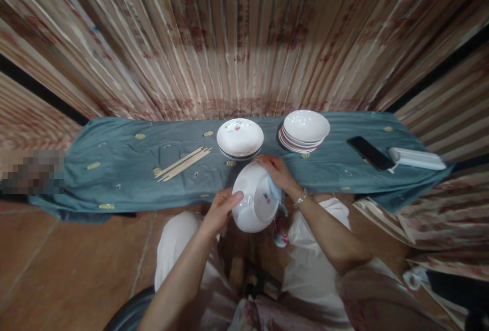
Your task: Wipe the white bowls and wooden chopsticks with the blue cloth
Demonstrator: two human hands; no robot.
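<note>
Head view: your left hand (pixel 220 211) is closing around the left side of a white bowl (pixel 248 209), its thumb pressing on the outer wall. Your right hand (pixel 275 170) is curling over the right side, holding a blue cloth (pixel 274 188) against it. The bowl is tilting, underside facing you, at the table's (pixel 130 165) near edge. Beyond, a floral bowl (pixel 240 140) and a bowl stack (pixel 305 127) are standing; chopsticks (pixel 185 165) are lying left, a phone (pixel 370 153) right.

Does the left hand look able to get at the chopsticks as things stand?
Probably, but not while it grips the white bowl: the left hand would need to let go first. Only patterned tablecloth appears to lie between it and the chopsticks.
</note>
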